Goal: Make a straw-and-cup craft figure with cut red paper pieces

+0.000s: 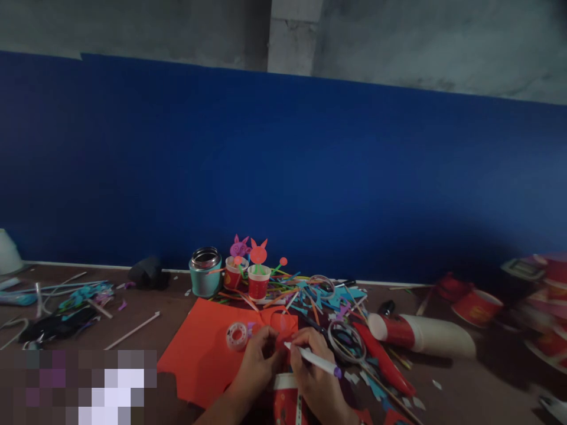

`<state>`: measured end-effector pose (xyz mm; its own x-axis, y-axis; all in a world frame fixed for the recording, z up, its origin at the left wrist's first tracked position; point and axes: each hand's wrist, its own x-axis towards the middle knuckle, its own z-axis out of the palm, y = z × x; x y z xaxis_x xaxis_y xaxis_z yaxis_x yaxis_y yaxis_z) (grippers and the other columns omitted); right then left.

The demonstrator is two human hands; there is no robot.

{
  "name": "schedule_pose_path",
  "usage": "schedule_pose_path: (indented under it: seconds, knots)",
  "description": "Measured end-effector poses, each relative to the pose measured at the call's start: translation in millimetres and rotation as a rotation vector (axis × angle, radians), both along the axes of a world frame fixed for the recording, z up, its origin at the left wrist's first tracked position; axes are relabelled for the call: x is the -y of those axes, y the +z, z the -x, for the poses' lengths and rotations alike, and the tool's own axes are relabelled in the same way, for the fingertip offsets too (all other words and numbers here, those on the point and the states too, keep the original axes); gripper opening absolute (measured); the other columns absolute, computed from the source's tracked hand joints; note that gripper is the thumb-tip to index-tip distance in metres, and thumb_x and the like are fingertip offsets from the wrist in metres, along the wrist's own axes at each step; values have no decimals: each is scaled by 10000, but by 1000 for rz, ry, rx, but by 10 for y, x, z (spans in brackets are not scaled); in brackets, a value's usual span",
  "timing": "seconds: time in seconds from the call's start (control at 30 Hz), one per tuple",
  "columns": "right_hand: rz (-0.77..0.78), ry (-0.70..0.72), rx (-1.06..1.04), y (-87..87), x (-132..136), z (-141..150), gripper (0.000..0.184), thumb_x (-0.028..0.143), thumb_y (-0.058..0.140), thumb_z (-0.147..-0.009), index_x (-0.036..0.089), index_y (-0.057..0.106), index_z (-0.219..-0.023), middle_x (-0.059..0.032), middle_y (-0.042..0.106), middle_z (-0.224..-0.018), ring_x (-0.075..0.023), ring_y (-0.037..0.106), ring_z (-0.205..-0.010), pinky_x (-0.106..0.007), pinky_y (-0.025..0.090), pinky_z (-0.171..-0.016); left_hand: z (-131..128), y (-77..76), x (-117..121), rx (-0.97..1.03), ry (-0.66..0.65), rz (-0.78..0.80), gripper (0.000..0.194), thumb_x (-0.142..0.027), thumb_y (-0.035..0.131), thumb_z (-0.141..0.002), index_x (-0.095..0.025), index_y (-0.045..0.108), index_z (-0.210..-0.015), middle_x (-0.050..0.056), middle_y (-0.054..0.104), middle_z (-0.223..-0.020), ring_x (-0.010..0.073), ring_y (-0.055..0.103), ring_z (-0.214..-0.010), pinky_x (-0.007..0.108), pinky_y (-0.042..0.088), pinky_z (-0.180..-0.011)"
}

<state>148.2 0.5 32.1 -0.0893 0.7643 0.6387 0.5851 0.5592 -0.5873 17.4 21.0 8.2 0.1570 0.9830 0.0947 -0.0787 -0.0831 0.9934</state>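
Note:
My right hand is closed around a white marker with a purple end, its tip pointing to the left. Close beside it, my left hand pinches a small red paper piece, largely hidden by the fingers. The marker tip is at this piece; whether it touches cannot be made out. Below the hands is a red and white paper cup, partly covered by my right hand. A large red paper sheet lies under and left of my left hand, with a tape roll on it.
Behind the sheet are a turquoise thermos and two cups with paper animal heads, one red, one purple. Coloured strips and scraps are strewn there. To the right lie stacked paper cups. A blue partition stands behind.

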Motion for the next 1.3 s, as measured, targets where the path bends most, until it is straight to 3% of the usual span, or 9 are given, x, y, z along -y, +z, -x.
schedule_pose_path:
  seconds: [0.23, 1.13, 1.3]
  knots:
    - [-2, -19, -4, 6, 14, -3, 100, 168, 449, -812, 207, 471, -722, -14, 549, -681, -164, 531, -657, -291, 437, -615, 1, 48, 21, -6, 4, 3, 304, -419, 652, -642, -164, 489, -656, -50, 419, -568, 96, 380, -528, 218, 303, -505]
    - [-3, -21, 12, 1, 13, 21, 92, 177, 464, -813, 205, 470, -726, -11, 542, -686, -162, 528, -664, -298, 430, -633, 8, -5, 2, 43, -11, 25, 292, -373, 677, -631, -159, 482, -667, -48, 435, -593, 94, 391, -550, 215, 313, -519]
    - [92, -31, -98, -40, -33, -26, 113, 200, 441, -832, 205, 482, -727, -5, 544, -663, -155, 529, -639, -278, 431, -599, 1, -25, -13, 98, -59, 81, 311, -393, 670, -636, -166, 465, -697, -50, 448, -589, 91, 393, -536, 213, 312, -501]
